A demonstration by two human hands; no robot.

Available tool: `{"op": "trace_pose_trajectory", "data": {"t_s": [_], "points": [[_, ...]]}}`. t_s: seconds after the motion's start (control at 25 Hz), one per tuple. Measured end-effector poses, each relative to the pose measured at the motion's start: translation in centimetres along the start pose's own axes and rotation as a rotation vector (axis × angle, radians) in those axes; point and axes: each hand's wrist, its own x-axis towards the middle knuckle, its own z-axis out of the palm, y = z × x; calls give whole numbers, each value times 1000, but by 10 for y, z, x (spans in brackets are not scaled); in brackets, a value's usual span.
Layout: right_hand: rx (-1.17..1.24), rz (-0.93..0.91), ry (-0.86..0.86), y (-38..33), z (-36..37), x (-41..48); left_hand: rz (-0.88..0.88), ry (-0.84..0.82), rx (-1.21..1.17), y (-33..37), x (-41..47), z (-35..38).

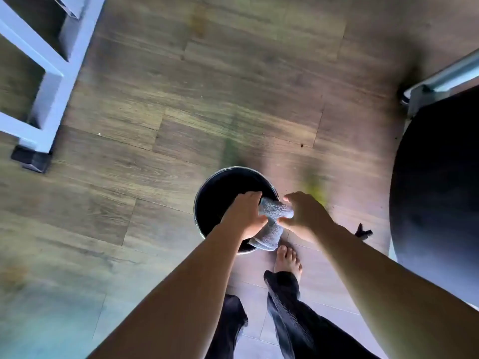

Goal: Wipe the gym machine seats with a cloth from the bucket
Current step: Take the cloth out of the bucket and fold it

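A grey terry cloth is bunched between both my hands, right over the near rim of a dark round bucket that stands on the wood floor. My left hand grips the cloth's left side from above. My right hand holds its right end with thumb and fingers. The cloth's lower end hangs over the bucket's near edge. A large black padded seat fills the right side of the view.
A white metal machine frame with a black foot stands at the left. Another frame piece sits behind the black seat. My bare foot and dark trouser legs are just below the bucket. Open wood floor lies beyond.
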Motion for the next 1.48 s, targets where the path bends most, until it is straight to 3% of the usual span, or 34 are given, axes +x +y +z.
{"op": "trace_pose_trajectory", "data": {"t_s": [0.2, 0.36, 0.56, 0.72, 0.92, 1.08, 1.24, 1.4, 1.48], "points": [[10, -10, -88, 8, 9, 23, -87, -110, -159, 3, 35, 17], [-7, 16, -60, 10, 1, 18, -51, -31, -59, 7, 31, 13], [101, -6, -65, -6, -35, -16, -79, 74, -234, 22, -20, -31], [307, -29, 68, -57, -99, -65, -113, 221, -399, 53, -89, -104], [455, -76, 297, -164, -207, -151, -140, 599, -518, 100, -214, -229], [548, -124, 434, -257, -258, -225, -55, 775, -569, 123, -309, -282], [699, -241, 391, -333, -264, -284, 85, 761, -515, 129, -393, -301], [533, -354, 458, -362, -259, -314, 149, 735, -418, 106, -451, -297], [387, -459, 456, -372, -261, -321, 99, 775, -387, 86, -484, -299]]}}
